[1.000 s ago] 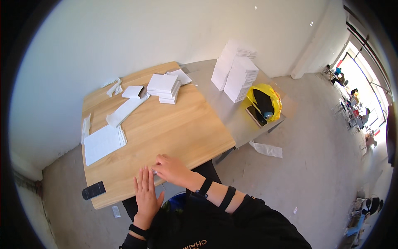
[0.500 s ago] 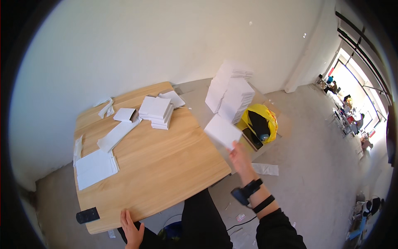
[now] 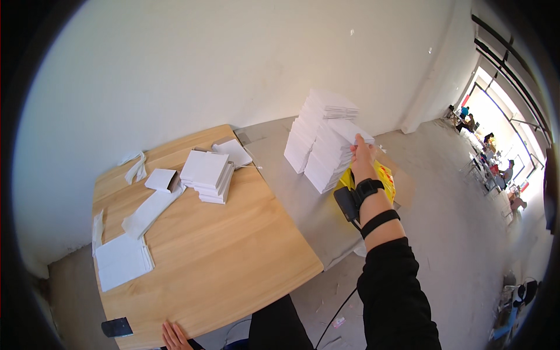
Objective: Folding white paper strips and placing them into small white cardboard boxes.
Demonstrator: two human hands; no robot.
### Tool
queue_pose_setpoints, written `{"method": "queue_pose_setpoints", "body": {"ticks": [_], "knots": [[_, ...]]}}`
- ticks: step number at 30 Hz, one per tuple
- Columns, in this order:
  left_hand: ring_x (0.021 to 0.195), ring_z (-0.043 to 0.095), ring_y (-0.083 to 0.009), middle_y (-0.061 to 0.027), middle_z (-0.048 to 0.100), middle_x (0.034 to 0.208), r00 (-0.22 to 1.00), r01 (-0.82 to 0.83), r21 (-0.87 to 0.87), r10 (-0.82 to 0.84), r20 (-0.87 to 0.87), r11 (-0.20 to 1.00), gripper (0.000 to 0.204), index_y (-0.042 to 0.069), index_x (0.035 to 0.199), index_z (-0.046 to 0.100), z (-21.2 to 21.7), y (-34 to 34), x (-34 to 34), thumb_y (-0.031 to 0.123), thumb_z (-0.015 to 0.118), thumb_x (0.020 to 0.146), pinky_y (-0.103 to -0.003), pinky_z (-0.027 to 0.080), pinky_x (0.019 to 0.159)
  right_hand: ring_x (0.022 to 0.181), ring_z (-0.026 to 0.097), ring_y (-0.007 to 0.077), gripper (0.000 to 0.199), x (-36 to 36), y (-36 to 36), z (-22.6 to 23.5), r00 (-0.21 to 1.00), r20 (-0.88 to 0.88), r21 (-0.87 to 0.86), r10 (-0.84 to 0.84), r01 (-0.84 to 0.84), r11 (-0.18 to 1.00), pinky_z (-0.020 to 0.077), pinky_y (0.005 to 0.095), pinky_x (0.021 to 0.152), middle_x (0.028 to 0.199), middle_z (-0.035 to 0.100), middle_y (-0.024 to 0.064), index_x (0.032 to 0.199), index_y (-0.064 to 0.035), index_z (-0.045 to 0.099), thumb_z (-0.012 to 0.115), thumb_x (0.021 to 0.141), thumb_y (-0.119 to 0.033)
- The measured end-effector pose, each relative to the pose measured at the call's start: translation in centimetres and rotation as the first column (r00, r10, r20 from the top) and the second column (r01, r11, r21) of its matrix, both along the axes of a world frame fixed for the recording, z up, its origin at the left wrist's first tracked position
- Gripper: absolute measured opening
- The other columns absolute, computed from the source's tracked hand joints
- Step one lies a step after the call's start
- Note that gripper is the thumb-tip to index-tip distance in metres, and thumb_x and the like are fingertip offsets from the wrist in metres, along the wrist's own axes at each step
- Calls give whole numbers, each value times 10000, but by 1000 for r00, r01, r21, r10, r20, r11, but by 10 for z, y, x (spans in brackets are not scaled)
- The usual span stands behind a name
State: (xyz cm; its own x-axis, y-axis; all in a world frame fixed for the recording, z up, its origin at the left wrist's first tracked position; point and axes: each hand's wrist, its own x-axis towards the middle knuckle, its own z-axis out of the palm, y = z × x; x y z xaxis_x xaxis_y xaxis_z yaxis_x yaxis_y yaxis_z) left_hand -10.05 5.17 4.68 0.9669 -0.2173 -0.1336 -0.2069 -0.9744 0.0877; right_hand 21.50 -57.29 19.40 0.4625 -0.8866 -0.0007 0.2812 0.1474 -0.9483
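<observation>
Right hand (image 3: 363, 156), right of centre, pinches a flat white box (image 3: 350, 131) atop the tall stack (image 3: 322, 146); left hand (image 3: 175, 337) rests open on the wooden surface (image 3: 221, 256), bottom edge.

Bright daylight floods in from the overexposed doorway (image 3: 496, 125) at right; fisheye edges bend and darken.

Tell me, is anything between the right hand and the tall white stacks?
Nothing visible is. The right hand already reaches the nearer tall white stack, its fingers on the top white piece. The left hand rests at the wooden table edge.
</observation>
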Motion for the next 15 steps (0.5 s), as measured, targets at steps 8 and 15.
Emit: {"method": "queue_pose_setpoints", "body": {"ticks": [8, 15], "knots": [[1391, 146, -492, -335, 88, 1510, 999, -4, 80, 7, -44, 997, 1187, -98, 1452, 115, -1, -3, 2, 401, 817, 635, -550, 181, 1126, 791, 645, 210, 859, 3, 19, -2, 987, 58, -21, 149, -148, 989, 561, 278, 660, 984, 583, 118, 1440, -33, 172, 738, 795, -96], [1391, 147, -492, -331, 96, 1510, 999, -3, 120, 9, -44, 993, 1192, -101, 1448, 130, -2, -4, 0, 434, 811, 629, -552, 189, 1122, 965, 580, 282, 844, -8, 29, -15, 956, -294, -328, 5, -106, 939, 545, 327, 749, 1146, 482, 198, 1381, 10, 286, 792, 732, -177]]}}
